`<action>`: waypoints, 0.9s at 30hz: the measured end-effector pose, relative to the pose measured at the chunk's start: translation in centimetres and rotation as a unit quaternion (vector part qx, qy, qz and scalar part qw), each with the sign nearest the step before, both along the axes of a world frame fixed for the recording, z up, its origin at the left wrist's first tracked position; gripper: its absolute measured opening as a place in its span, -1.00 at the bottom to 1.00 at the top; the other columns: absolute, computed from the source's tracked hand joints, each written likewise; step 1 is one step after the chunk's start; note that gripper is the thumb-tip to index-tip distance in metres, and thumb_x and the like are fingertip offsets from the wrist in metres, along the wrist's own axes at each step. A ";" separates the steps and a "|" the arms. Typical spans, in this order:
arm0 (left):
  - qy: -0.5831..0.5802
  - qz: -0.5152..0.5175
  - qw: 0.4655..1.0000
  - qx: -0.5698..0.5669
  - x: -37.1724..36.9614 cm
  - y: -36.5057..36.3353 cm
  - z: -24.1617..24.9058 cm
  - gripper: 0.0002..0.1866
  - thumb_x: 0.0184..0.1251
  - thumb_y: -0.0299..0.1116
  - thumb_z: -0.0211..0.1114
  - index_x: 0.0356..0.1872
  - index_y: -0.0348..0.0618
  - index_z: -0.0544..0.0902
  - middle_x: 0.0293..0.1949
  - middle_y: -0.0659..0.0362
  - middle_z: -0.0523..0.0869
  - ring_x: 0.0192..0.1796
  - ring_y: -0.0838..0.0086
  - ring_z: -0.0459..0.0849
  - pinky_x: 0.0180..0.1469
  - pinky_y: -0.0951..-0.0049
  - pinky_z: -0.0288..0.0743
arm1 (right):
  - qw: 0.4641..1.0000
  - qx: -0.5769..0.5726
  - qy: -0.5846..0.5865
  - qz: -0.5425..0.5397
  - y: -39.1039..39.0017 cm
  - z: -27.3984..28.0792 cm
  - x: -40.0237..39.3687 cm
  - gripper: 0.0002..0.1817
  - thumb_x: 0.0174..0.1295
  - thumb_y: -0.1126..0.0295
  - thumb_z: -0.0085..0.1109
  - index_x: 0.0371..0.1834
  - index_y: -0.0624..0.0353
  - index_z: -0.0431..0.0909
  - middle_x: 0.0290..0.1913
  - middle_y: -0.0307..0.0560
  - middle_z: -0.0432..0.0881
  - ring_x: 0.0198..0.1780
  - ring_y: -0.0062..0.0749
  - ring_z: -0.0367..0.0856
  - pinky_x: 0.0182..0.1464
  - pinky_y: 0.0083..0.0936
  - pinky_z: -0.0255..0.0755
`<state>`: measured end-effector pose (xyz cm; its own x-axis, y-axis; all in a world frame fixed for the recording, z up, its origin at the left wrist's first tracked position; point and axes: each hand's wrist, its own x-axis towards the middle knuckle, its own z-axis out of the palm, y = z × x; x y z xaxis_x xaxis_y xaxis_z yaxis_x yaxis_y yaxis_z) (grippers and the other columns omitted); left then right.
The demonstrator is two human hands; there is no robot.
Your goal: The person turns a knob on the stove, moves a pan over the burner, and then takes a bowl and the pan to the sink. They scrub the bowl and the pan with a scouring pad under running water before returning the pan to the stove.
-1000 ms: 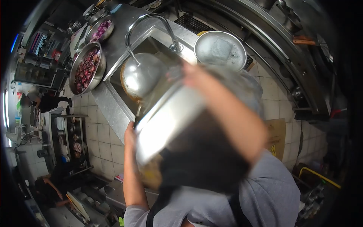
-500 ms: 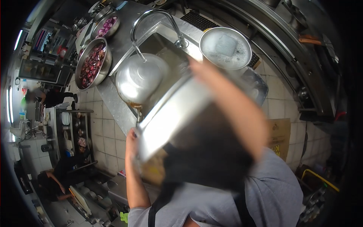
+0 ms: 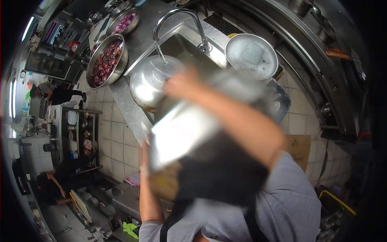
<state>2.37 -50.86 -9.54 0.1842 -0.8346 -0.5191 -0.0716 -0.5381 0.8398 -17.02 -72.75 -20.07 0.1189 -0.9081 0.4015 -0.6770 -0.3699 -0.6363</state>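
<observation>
A large, shiny metal tray [image 3: 181, 135], blurred by motion, leans against the black apron at the front of the sink. My left hand [image 3: 146, 144] is closed round its left edge, the fingers mostly behind the metal. My right hand [image 3: 184, 85] is over the sink [image 3: 177, 40], above the tray's far side; it is smeared, and whether it holds anything does not show. A round metal vessel [image 3: 149, 80] sits in the sink under the curved faucet [image 3: 177, 12], from which water runs.
Right of the faucet stands a bowl of suds [image 3: 274, 66] with a light scouring pad [image 3: 252, 53] in it. Two metal bowls of red onions [image 3: 107, 64] stand on the left counter [image 3: 139, 18]. Another person [image 3: 52, 187] works at the lower left. A cardboard piece [image 3: 297, 151] lies right.
My right hand has swung left from the tray's far right side to near the round vessel. The tray is tilted a little differently. The whole view has shifted slightly right.
</observation>
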 end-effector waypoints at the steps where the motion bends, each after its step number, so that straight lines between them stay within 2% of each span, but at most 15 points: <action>1: -0.011 0.000 1.000 -0.013 2.1 0.5 -2.4 -0.85 0.45 -0.42 0.23 -0.17 -0.19 0.42 -0.59 0.28 0.47 -0.70 0.62 0.37 -0.67 0.54 0.26 | 0.997 0.023 -0.048 0.051 -2.2 -1.5 -0.5 -0.64 0.23 0.13 0.32 0.07 -0.04 0.70 0.07 -0.07 0.69 0.14 -0.05 0.63 0.17 -0.18 0.52; 2: -0.022 -0.002 0.999 -0.025 3.3 1.1 -3.7 -0.85 0.45 -0.42 0.23 -0.17 -0.19 0.42 -0.59 0.28 0.46 -0.70 0.62 0.36 -0.67 0.54 0.26 | 0.989 0.047 -0.097 0.099 -2.9 -2.7 -1.0 -0.65 0.23 0.14 0.31 0.05 -0.04 0.71 0.07 -0.07 0.68 0.16 -0.03 0.62 0.17 -0.16 0.51; 3: -0.001 -0.001 1.000 0.011 0.6 0.5 -0.1 -0.85 0.44 -0.42 0.24 -0.17 -0.19 0.42 -0.59 0.27 0.46 -0.70 0.61 0.36 -0.67 0.54 0.26 | 0.979 0.134 -0.150 -0.011 -1.4 1.6 -2.9 -0.69 0.23 0.16 0.31 0.01 -0.03 0.71 0.08 -0.06 0.67 0.16 0.00 0.60 0.19 -0.13 0.49; 6: -0.015 -0.005 1.000 -0.025 2.7 0.4 -4.1 -0.85 0.44 -0.43 0.24 -0.18 -0.17 0.41 -0.59 0.26 0.47 -0.71 0.61 0.36 -0.67 0.54 0.25 | 0.974 0.153 -0.144 -0.080 -2.6 -1.2 0.7 -0.70 0.22 0.17 0.32 -0.02 -0.01 0.71 0.04 -0.05 0.67 0.11 0.00 0.61 0.17 -0.15 0.49; 8: -0.001 -0.015 1.000 -0.022 2.0 0.0 -3.4 -0.85 0.45 -0.43 0.23 -0.19 -0.16 0.41 -0.59 0.25 0.47 -0.71 0.59 0.36 -0.66 0.54 0.26 | 0.998 -0.015 -0.051 -0.013 3.4 -0.1 3.2 -0.67 0.22 0.18 0.34 0.01 0.01 0.69 0.04 -0.06 0.66 0.06 0.00 0.61 0.14 -0.17 0.50; 9: 0.018 -0.008 1.000 -0.003 1.8 -0.1 -2.9 -0.85 0.45 -0.43 0.23 -0.19 -0.16 0.40 -0.58 0.25 0.47 -0.70 0.59 0.36 -0.66 0.54 0.26 | 0.998 -0.016 -0.051 -0.016 2.7 -0.4 2.8 -0.67 0.22 0.18 0.34 0.01 0.01 0.69 0.04 -0.06 0.66 0.06 0.00 0.61 0.14 -0.17 0.50; 10: 0.036 -0.001 0.999 0.017 1.8 0.0 -2.7 -0.86 0.45 -0.43 0.22 -0.19 -0.15 0.40 -0.58 0.25 0.47 -0.70 0.59 0.35 -0.66 0.54 0.26 | 0.994 0.024 -0.104 -0.036 1.5 -0.2 1.7 -0.66 0.22 0.17 0.34 0.01 0.02 0.70 0.03 -0.04 0.66 0.06 0.00 0.62 0.12 -0.16 0.51; 11: 0.056 0.040 0.998 -0.013 6.6 1.2 -8.9 -0.86 0.45 -0.43 0.21 -0.20 -0.14 0.40 -0.57 0.25 0.46 -0.68 0.59 0.35 -0.65 0.55 0.26 | 0.984 0.062 -0.157 -0.055 -0.3 -0.8 0.4 -0.66 0.22 0.16 0.34 0.01 0.03 0.70 0.02 -0.03 0.67 0.06 0.00 0.63 0.11 -0.16 0.51; 16: 0.055 0.002 0.998 0.019 2.9 1.2 -3.2 -0.86 0.46 -0.42 0.21 -0.21 -0.11 0.39 -0.56 0.25 0.46 -0.66 0.60 0.34 -0.66 0.56 0.26 | 0.898 0.206 -0.350 -0.172 -3.1 -0.5 -2.6 -0.65 0.23 0.16 0.35 0.01 0.07 0.70 0.01 0.06 0.68 0.08 0.03 0.64 0.09 -0.17 0.52; 19: 0.060 0.002 0.998 0.020 0.7 0.1 -1.0 -0.87 0.46 -0.42 0.21 -0.21 -0.09 0.39 -0.56 0.24 0.46 -0.65 0.60 0.35 -0.66 0.57 0.27 | 0.957 0.057 -0.269 -0.092 0.0 -3.4 1.8 -0.68 0.20 0.21 0.40 -0.01 0.04 0.70 0.05 0.02 0.66 0.10 0.00 0.64 0.11 -0.17 0.52; 20: 0.063 -0.007 0.998 0.011 -0.2 -0.5 -0.3 -0.87 0.46 -0.42 0.20 -0.22 -0.08 0.39 -0.55 0.24 0.46 -0.65 0.60 0.35 -0.66 0.57 0.27 | 0.966 -0.129 -0.189 -0.120 2.9 -2.9 3.5 -0.71 0.21 0.21 0.39 -0.04 0.03 0.70 0.03 0.00 0.66 0.07 -0.01 0.64 0.08 -0.15 0.53; 23: 0.075 0.012 0.997 0.026 -0.2 -0.7 -0.3 -0.87 0.45 -0.43 0.20 -0.21 -0.08 0.39 -0.54 0.24 0.46 -0.64 0.60 0.37 -0.66 0.57 0.28 | 0.970 -0.139 -0.182 -0.082 2.2 -1.8 2.5 -0.73 0.23 0.21 0.37 -0.05 0.03 0.70 0.03 -0.01 0.66 0.05 -0.01 0.64 0.05 -0.14 0.54; 25: 0.080 0.013 0.996 0.028 -0.5 -0.9 -0.4 -0.87 0.45 -0.43 0.20 -0.21 -0.09 0.39 -0.54 0.24 0.46 -0.63 0.60 0.37 -0.66 0.57 0.27 | 0.916 0.163 -0.333 -0.154 -2.8 -2.3 0.7 -0.72 0.24 0.20 0.35 -0.03 0.01 0.70 0.02 -0.04 0.67 0.05 -0.03 0.64 0.05 -0.15 0.54; 26: 0.085 0.013 0.996 0.029 -0.7 -1.1 -0.5 -0.87 0.45 -0.43 0.20 -0.21 -0.09 0.39 -0.54 0.24 0.46 -0.63 0.60 0.37 -0.66 0.57 0.27 | 0.917 0.160 -0.333 -0.153 -2.5 -2.2 1.2 -0.72 0.24 0.20 0.35 -0.03 0.01 0.70 0.02 -0.04 0.67 0.05 -0.03 0.64 0.05 -0.15 0.54; 27: 0.088 0.011 0.996 0.027 -0.7 -1.3 -0.6 -0.87 0.45 -0.43 0.20 -0.21 -0.09 0.39 -0.54 0.24 0.46 -0.63 0.60 0.37 -0.66 0.58 0.27 | 0.956 0.038 -0.233 -0.172 -1.8 -2.1 2.2 -0.70 0.23 0.20 0.36 -0.01 0.02 0.70 0.00 -0.03 0.67 0.04 -0.02 0.64 0.05 -0.17 0.53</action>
